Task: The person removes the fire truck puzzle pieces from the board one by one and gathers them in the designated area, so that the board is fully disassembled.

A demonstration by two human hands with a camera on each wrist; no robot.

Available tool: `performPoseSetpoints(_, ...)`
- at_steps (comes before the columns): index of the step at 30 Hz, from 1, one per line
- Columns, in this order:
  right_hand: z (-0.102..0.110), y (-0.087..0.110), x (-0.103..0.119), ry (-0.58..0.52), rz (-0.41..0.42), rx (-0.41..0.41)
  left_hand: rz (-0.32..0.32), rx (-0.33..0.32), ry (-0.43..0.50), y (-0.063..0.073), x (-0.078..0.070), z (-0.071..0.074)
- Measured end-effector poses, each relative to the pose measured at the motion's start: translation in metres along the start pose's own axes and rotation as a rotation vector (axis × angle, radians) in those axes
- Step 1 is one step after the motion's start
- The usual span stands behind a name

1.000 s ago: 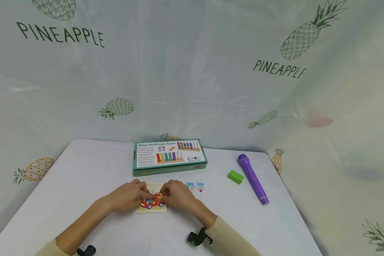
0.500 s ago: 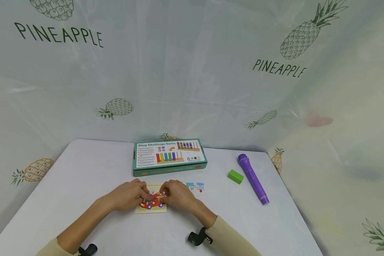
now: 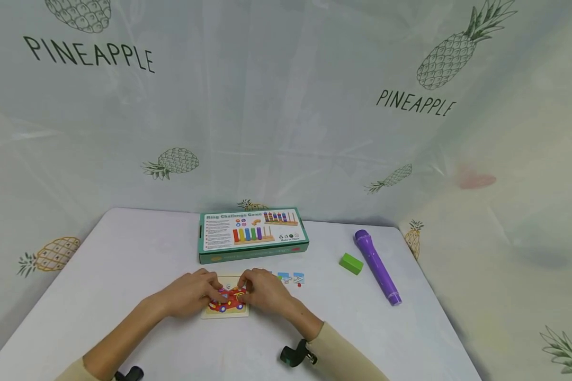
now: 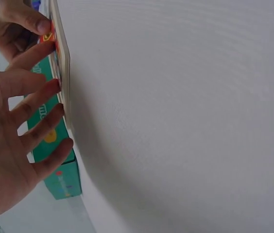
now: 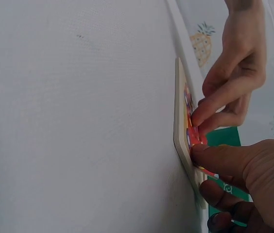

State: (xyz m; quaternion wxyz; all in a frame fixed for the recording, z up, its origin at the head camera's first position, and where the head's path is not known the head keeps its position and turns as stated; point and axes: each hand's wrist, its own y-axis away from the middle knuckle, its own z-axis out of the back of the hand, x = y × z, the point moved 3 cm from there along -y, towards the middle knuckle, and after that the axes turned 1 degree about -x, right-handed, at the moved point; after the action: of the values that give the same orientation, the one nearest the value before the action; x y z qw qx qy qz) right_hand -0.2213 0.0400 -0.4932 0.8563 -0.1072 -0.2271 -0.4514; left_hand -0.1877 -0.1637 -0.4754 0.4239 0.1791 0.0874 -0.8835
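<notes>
A small wooden jigsaw board (image 3: 225, 316) with a red vehicle picture lies on the table between both hands. My left hand (image 3: 190, 292) reaches over its left side; in the left wrist view its fingers (image 4: 42, 126) are spread and fairly straight, with tips touching the pieces. On the board's right side, my right hand (image 3: 268, 292) pinches a red puzzle piece (image 5: 210, 173) between thumb and finger. That piece sits slightly tilted at its edge in the right wrist view. The fingers hide part of the picture.
Behind the board lies a green ring game box (image 3: 255, 256). Small blue picture cards (image 3: 298, 278) lie just past the right hand. A green block (image 3: 350, 263) and a purple microphone-shaped toy (image 3: 377, 267) are farther right. A printed pineapple curtain (image 3: 291, 132) hangs behind the table.
The left hand's fingers have shifted slightly over the left part of the vehicle picture. The right hand stays at the same place on the board's right side.
</notes>
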Motion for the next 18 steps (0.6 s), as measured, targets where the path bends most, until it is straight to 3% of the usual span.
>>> performPoseSetpoints(18,-0.0022,0.0001,-0.003,-0.199,-0.014,0.01,0.046,-0.01,0.031,-0.0021,0.0013,-0.0013)
